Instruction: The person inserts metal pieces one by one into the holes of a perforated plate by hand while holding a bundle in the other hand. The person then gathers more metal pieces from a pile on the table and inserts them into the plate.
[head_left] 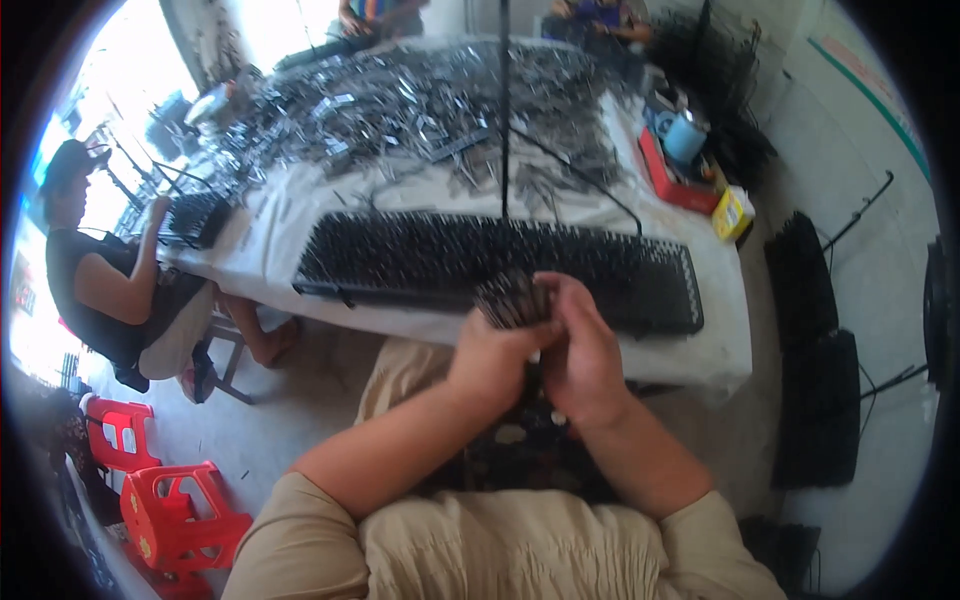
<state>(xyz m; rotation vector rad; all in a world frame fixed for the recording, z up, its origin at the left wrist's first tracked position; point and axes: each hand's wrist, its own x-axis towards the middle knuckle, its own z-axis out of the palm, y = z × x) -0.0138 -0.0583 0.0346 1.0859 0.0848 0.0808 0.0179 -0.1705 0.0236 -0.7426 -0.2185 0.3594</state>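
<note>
A bundle of thin dark strips is gathered between my two hands at the near edge of the table. My left hand is closed around its left side. My right hand cups it from the right, fingers curled and thumb toward the bundle. What the strips are is too blurred to tell. Just beyond my hands lies a long black board densely set with rows of small upright black pieces. Its right part shows fewer of these pieces. A thin black rod rises behind the board, with another black rod slanting down to the right.
The white-covered table carries a wide heap of loose metal pieces. At right are a red box, a blue cup and a yellow box. A person sits at left, near red stools. Black panels line the right wall.
</note>
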